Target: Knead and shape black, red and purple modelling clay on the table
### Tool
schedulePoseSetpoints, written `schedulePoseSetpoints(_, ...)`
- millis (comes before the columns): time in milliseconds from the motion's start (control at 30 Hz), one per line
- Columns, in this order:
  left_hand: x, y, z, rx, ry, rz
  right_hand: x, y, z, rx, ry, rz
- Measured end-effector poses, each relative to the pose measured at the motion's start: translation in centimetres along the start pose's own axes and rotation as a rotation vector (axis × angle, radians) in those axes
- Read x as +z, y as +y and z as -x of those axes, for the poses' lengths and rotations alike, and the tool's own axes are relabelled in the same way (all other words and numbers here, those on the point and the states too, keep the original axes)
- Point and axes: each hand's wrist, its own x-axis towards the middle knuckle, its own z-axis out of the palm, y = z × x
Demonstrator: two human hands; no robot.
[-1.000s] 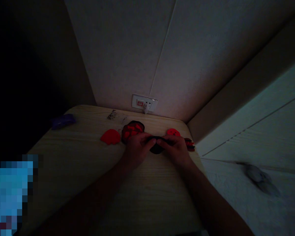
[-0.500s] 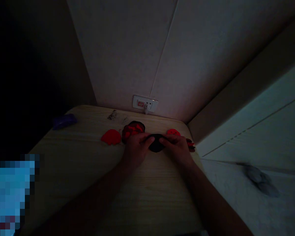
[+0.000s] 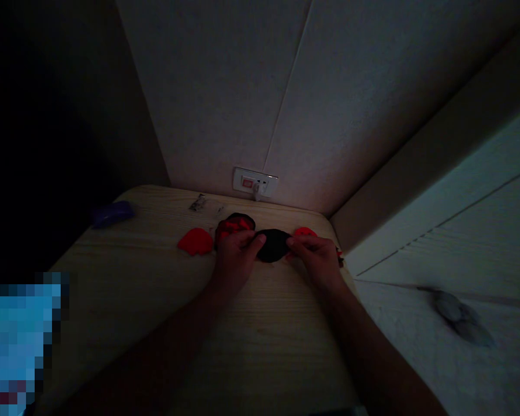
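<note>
A flat, rounded black piece of what looks like modelling clay (image 3: 273,246) is stretched between my two hands above the wooden table. My left hand (image 3: 234,254) pinches its left edge, thumb on top. At its right edge, the thumb and fingers of my right hand (image 3: 318,257) are closed on it. Just behind my left hand lies a round black-and-red clay lump (image 3: 238,222), partly covered by the fingers. To its left is a flat red piece (image 3: 195,241) with an uneven lower edge. Another red disc (image 3: 305,231) shows behind my right hand.
The light wooden table (image 3: 260,335) meets a wall with a socket plate (image 3: 255,182) and plug. A purple object (image 3: 112,214) sits at the left edge. A small red and dark thing (image 3: 340,257) is half hidden by my right hand. A blurred, pixelated bright screen (image 3: 17,335) is at lower left.
The black piece looks wider and more of its surface shows. My left hand has shifted slightly left, and my right fingers now grip nearer its right edge.
</note>
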Motion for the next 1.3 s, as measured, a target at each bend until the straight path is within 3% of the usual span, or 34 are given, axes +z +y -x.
schedulePoseSetpoints(167, 0.1, 0.0, 0.0, -0.06, 0.007, 0.087, 0.0, -0.1, 0.0, -0.008, 0.045, -0.04)
schedulePoseSetpoints(400, -0.3, -0.3, 0.1, -0.017, 0.037, 0.018, 0.0, 0.1, -0.1, 0.014, 0.024, -0.036)
schedulePoseSetpoints(533, 0.1, 0.1, 0.2, -0.094, -0.018, 0.159, 0.0, 0.2, -0.1, -0.002, 0.062, -0.076)
schedulePoseSetpoints(633, 0.2, 0.2, 0.2, -0.122, -0.053, 0.165, 0.3, 0.4, 0.0, 0.014, 0.007, -0.137)
schedulePoseSetpoints(833, 0.4, -0.3, 0.3, -0.025, -0.12, 0.117, 0.9, 0.6, 0.5, 0.054, -0.154, -0.078)
schedulePoseSetpoints(1000, 0.3, -0.1, 0.5, 0.023, -0.184, 0.014, 1.1, 0.4, 0.8, 0.066, -0.138, -0.097)
schedulePoseSetpoints(1300, 0.0, 0.2, 0.6, 0.051, -0.173, -0.098, 1.0, 0.9, 0.7, 0.051, -0.119, -0.048)
